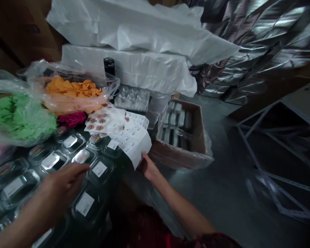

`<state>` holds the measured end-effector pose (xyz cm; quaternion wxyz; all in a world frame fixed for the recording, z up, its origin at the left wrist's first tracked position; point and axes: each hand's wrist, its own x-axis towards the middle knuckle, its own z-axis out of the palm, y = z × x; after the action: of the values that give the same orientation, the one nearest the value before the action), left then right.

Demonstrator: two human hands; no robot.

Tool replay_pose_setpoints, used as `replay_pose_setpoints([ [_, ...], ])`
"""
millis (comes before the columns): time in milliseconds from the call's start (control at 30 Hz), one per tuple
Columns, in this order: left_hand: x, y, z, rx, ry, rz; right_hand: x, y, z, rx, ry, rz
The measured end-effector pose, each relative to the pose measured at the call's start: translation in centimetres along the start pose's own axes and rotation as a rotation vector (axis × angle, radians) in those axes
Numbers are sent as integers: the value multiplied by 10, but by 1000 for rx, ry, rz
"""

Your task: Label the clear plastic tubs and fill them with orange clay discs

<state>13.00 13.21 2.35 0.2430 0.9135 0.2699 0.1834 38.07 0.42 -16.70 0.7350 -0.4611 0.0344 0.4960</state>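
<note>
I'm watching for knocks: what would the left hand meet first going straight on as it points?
The left hand would likely meet the labelled plastic box just right of it, but may pass above.

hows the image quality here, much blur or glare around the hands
Head view: dim overall; the left hand looks smeared by blur; the metal frame at right is blurred too; bright glare streaks the silvery sheeting in the background.

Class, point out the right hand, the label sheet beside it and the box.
Right hand [147, 167]: head view, middle of the hand.
Label sheet [137, 144]: head view, middle of its printed face.
Box [176, 157]: head view, front wall.
</note>
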Motion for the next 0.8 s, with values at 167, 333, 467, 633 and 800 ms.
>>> replay_pose_setpoints([
  [167,87,42,72,60,-162,208,9,-2,28,171,1,-116],
  [333,127,43,108,227,-240,195,-2,-20,14,222,38,-157],
  [467,131,45,124,267,-328,192,-11,-28,9,241,21,-172],
  [633,139,46,145,318,-400,168,-11,-35,10,254,-46,-71],
  [800,141,59,145,287,-418,154,-24,-42,1,248,-60,-44],
])
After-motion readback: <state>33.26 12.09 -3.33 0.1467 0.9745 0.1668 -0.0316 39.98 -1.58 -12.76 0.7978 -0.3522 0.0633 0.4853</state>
